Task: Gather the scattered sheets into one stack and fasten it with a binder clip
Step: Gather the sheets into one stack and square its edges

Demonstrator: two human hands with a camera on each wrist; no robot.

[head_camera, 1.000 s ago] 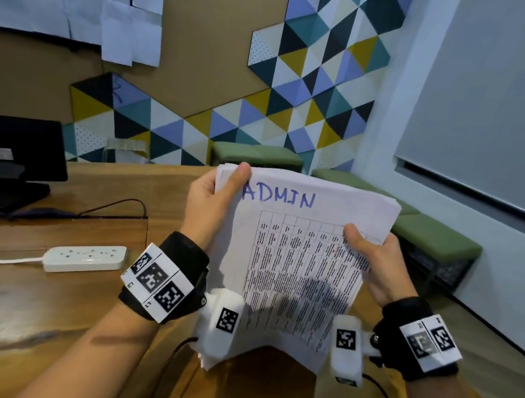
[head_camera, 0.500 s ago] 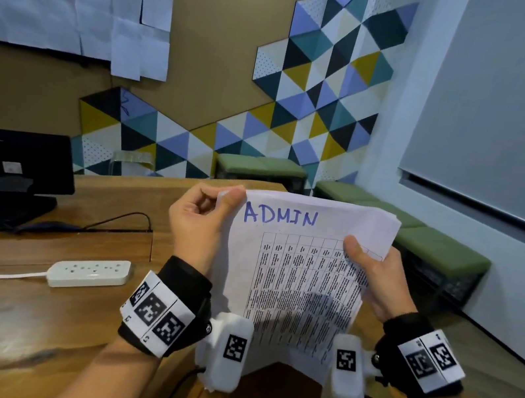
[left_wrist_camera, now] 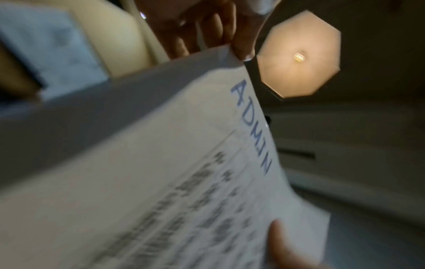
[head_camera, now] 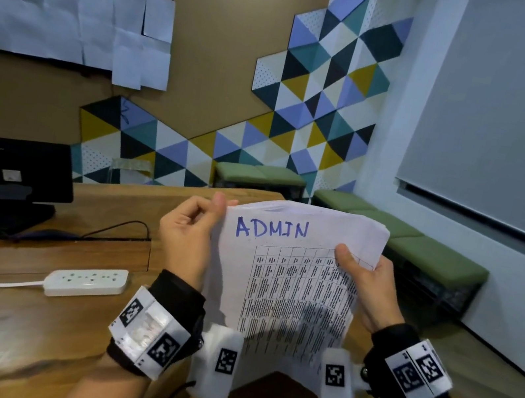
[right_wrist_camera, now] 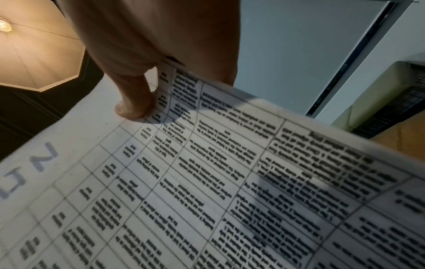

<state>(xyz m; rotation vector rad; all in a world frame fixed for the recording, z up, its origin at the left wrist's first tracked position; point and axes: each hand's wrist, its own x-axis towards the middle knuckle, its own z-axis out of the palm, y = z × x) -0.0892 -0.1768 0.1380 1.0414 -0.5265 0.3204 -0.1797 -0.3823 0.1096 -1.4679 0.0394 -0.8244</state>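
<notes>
A stack of white sheets [head_camera: 287, 290] stands upright in front of me, its top page showing "ADMIN" in blue marker above a printed table. My left hand [head_camera: 191, 233] pinches the stack's upper left corner, thumb at the edge. My right hand [head_camera: 366, 287] grips the right edge, its thumb lying on the table print. The left wrist view shows the sheets [left_wrist_camera: 174, 172] blurred, with fingers [left_wrist_camera: 207, 29] at the top corner. In the right wrist view the thumb [right_wrist_camera: 135, 102] presses on the page [right_wrist_camera: 207, 191]. No binder clip is visible.
A wooden table [head_camera: 6, 329] lies below the sheets. On it at the left are a white power strip [head_camera: 87, 280] with its cable and a black monitor [head_camera: 10, 170] farther back. Green benches [head_camera: 419, 249] line the far walls.
Both hands and the stack have sunk a little in view. My left thumb has slid from the front of the page to the upper left corner.
</notes>
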